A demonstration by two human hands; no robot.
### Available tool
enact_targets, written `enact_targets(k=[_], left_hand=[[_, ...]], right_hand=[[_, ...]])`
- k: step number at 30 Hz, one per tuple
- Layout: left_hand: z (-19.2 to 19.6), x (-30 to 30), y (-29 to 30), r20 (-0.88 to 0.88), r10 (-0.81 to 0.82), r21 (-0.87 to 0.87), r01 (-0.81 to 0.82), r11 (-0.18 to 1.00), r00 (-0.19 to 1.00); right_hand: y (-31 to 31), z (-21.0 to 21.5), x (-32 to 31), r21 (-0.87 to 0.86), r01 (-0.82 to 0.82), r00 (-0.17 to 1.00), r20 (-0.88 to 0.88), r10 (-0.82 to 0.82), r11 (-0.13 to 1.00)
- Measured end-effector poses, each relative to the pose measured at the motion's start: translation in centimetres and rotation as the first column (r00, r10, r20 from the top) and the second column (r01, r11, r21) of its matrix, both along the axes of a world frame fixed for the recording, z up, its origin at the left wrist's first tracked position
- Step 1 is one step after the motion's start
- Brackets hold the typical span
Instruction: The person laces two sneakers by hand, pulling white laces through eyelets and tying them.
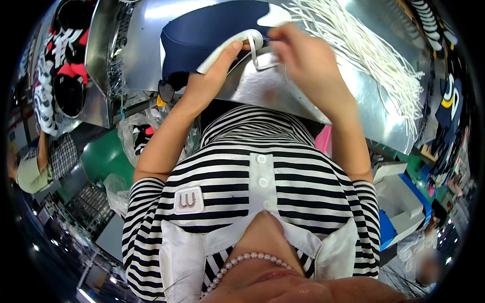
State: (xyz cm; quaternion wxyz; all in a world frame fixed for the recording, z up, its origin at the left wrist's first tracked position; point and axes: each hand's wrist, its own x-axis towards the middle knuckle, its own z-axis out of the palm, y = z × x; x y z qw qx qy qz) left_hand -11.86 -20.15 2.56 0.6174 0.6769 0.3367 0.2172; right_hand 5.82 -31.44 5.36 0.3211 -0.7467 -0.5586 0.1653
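A dark blue shoe upper point(209, 25) with white edging lies on the metal worktable in front of me. My left hand point(212, 76) is closed on its white eyelet strip point(225, 46), thumb on top, fingers hidden beneath. A white shoelace point(253, 53) passes through the strip and hangs in a loop off its right end. My right hand point(313, 63) is just right of the strip, blurred by motion. Its fingers are curled together, and the lace runs in under them.
A thick bundle of white laces point(371, 58) is spread across the right of the metal worktable point(252, 86). Black, white and red shoe parts point(70, 86) are stacked at far left, where another person point(38, 169) works. More dark uppers point(448, 108) hang at far right, above a white box point(399, 202).
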Motion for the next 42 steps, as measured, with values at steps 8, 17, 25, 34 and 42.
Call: enact_targets(k=[8,17,25,34,42], left_hand=[[0.7,0.2,1.4,0.038,-0.064,-0.010,0.064,0.998,0.997],[-0.7,-1.7,4.1,-0.169,-0.312,0.015,0.319,0.948,0.935],[1.0,-1.3,3.0,-0.452,-0.081,0.654,0.392,0.647,0.888],[2.7,-1.8,4.8,-0.096,0.113,0.705,-0.012,0.709,0.989],[8.9,-4.0,9.6,0.131,0.299,0.593,-0.317,0.741,0.945]], right_hand=[[1.4,-3.0,2.4,0.040,0.229,0.779,-0.607,-0.158,0.973],[4.0,-4.3,3.0,-0.053,0.316,0.736,-0.617,-0.280,0.947],[2.3,-4.0,0.4,0.100,0.332,0.855,-0.452,-0.255,0.938],[1.6,-3.3,-1.7,0.039,0.011,0.925,-0.379,0.005,0.999],[-9.9,-2.9,-0.7,-0.150,-0.262,0.890,-0.420,0.178,0.953]])
